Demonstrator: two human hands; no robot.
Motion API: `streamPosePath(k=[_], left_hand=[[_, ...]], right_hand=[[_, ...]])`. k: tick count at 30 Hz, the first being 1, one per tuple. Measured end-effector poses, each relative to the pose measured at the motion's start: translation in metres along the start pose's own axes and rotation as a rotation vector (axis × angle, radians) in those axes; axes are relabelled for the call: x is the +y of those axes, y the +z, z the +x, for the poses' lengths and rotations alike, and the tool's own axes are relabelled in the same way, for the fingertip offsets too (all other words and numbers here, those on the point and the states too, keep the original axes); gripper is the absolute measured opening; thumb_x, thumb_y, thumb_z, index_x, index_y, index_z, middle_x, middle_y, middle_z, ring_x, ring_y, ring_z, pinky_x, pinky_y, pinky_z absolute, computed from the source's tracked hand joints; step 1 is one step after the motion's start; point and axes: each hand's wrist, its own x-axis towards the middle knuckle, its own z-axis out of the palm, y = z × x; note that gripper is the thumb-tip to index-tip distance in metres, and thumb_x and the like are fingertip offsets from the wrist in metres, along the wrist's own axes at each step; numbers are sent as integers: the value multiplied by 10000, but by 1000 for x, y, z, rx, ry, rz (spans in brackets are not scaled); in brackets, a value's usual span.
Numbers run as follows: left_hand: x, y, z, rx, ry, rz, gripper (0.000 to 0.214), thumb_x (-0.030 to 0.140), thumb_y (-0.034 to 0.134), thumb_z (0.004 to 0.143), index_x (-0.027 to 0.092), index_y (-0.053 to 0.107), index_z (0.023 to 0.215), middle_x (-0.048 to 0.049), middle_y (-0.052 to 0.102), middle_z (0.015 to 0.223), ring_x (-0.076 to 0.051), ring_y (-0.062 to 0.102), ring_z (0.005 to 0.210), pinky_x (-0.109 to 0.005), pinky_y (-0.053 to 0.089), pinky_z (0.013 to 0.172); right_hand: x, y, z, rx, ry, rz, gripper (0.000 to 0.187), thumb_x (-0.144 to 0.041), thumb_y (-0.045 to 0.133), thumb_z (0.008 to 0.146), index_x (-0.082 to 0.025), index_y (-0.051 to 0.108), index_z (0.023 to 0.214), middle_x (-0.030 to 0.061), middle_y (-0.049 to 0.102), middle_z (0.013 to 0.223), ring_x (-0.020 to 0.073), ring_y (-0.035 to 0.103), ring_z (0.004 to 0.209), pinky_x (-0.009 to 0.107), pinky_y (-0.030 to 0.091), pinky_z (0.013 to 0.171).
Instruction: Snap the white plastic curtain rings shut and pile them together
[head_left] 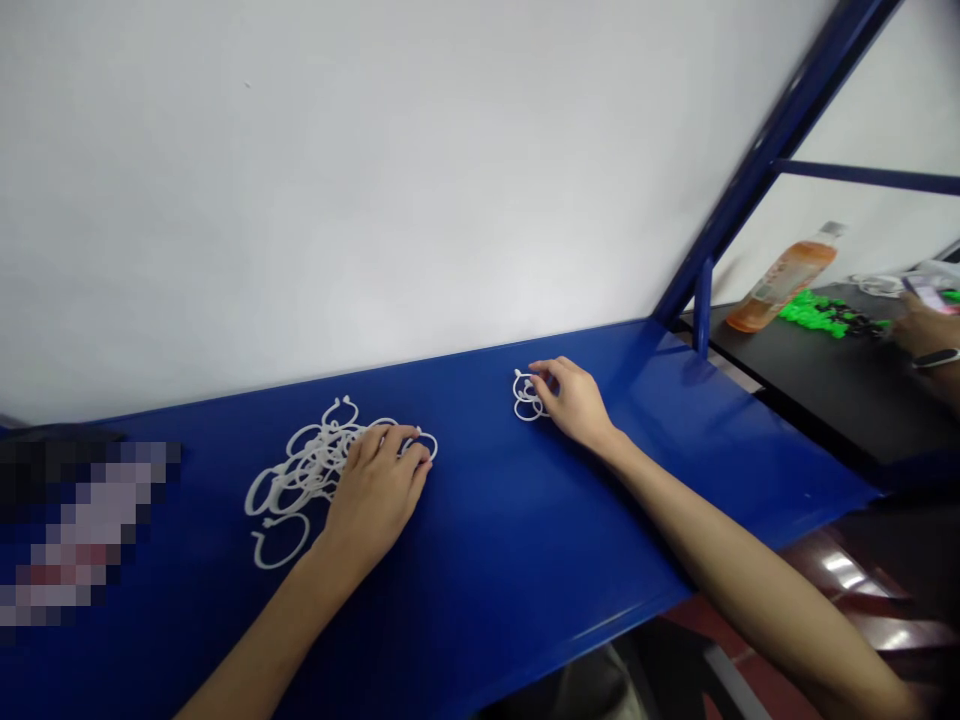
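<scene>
A heap of white plastic split rings (307, 470) lies on the blue shelf (525, 530), left of centre. My left hand (379, 485) rests palm down on the heap's right side, its fingertips curled onto a ring. A small cluster of the same white rings (525, 398) lies further right, near the wall. My right hand (574, 400) is at that cluster, thumb and fingers pinched on its rings. One open ring (279, 545) lies apart at the front of the heap.
A white wall rises behind the shelf. A blue slanted post (772, 150) stands at the right. Beyond it on a black table (810, 370) lie an orange drink bottle (787, 278) and green parts (817, 312); another person's hand (926, 330) is there.
</scene>
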Motion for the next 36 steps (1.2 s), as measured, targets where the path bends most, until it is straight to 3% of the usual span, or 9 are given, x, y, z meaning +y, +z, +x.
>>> streamPosePath(k=[7,13,16,19,22,30,33,36], left_hand=[[13,-9,3,79,163,-190,182,222,519,969,202,692,917,-65,671,1112,-235,548,1078,-412,485,947],[21,-14,4,123,199,-268,163,184,536,964,200,697,946,-45,677,1042,-195,575,1024,-364,493,926],[24,-13,4,165,216,-252,154,174,542,960,194,694,948,-47,679,1029,-192,586,1002,-364,490,917],[25,-13,3,191,245,-210,131,173,562,947,188,692,948,-56,681,1026,-207,589,997,-380,485,913],[25,-11,2,175,262,-193,118,189,570,944,191,688,936,-61,681,1029,-217,589,1000,-390,484,917],[24,-4,4,145,187,-286,75,215,572,948,202,635,986,-43,681,994,-193,630,947,-370,504,888],[22,-2,3,189,74,-319,111,250,595,936,198,601,1033,-40,683,969,-204,637,950,-381,509,896],[20,-3,2,179,-6,-383,269,294,578,952,198,556,1203,-30,692,979,-198,641,959,-385,513,907]], right_hand=[[5,5,0,-36,41,-112,198,-279,587,944,-168,688,1074,70,652,889,240,576,864,387,478,845],[-21,-6,-8,30,-127,-20,216,-306,558,978,-179,679,1104,87,648,937,244,567,922,399,478,878],[-46,-8,-21,-158,-209,205,213,-348,567,986,-192,670,1089,53,685,918,197,614,869,345,491,834],[-68,-4,-36,-379,-139,405,200,-373,621,955,-190,662,1026,12,706,849,146,650,752,267,492,708],[-78,2,-46,-475,-55,502,126,-303,609,954,-182,641,942,-21,686,735,113,629,633,223,465,611],[-67,3,-44,-369,-103,356,103,-239,561,962,-179,640,991,5,687,785,128,627,672,241,466,648],[-67,0,-43,-385,-199,350,126,-245,551,975,-172,646,1013,21,686,814,137,627,696,248,476,655],[-69,-2,-44,-432,-330,369,173,-237,517,1003,-159,659,1066,53,706,900,159,649,800,272,504,735]])
